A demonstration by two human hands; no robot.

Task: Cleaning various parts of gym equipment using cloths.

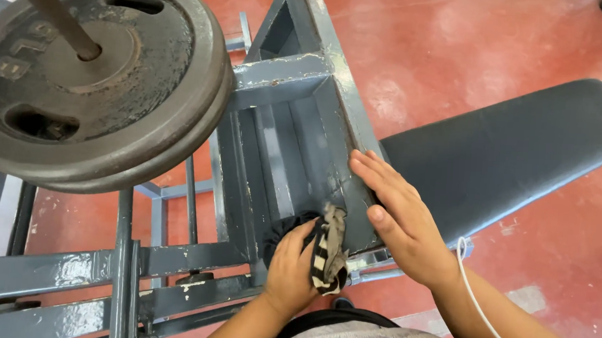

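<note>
My left hand (293,267) grips a striped black-and-cream rag (328,250) and presses it against the lower part of a grey-blue steel bench frame (300,84). My right hand (400,218) lies flat, fingers together, on the frame's slanted edge where it meets the black padded bench (521,156). A thin white cord (479,301) runs along my right forearm.
Two rusty round weight plates (108,99) sit on a bar (44,4) at the upper left, close above the frame. Grey steel rails (61,272) run across the lower left. The floor (465,39) is red, with a dark object at the top right corner.
</note>
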